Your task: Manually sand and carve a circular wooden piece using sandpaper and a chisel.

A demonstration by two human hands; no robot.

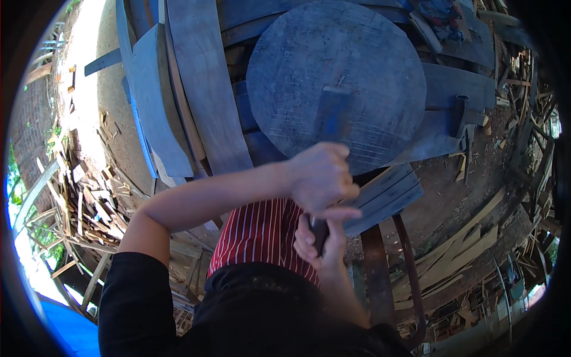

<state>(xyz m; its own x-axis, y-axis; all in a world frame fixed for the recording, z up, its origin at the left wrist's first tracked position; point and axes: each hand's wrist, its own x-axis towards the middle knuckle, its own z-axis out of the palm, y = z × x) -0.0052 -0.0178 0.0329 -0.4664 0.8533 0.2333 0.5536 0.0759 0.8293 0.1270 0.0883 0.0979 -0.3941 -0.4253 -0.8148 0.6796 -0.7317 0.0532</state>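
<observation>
A large round wooden disc [285, 77], bluish grey and scratched across its surface, lies before me. Over its near half is a blurred tool with a flat rectangular blade [334, 110]. My left hand [324, 178] is closed in a fist at the near end of that blade, by the disc's near rim. Closer to my body, my right hand [321, 238] wraps its fingers round a dark handle [319, 233], its thumb stretched out beneath the left fist. Whether handle and blade are one piece is hidden by the left fist.
Long boards [205, 77] and a thick curved plank [156, 101] lie left of the disc. A dark short tube-like piece [458, 113] stands at the right. Wood scraps [98, 205] pile up at the left; thin offcut strips [455, 256] lie at the lower right.
</observation>
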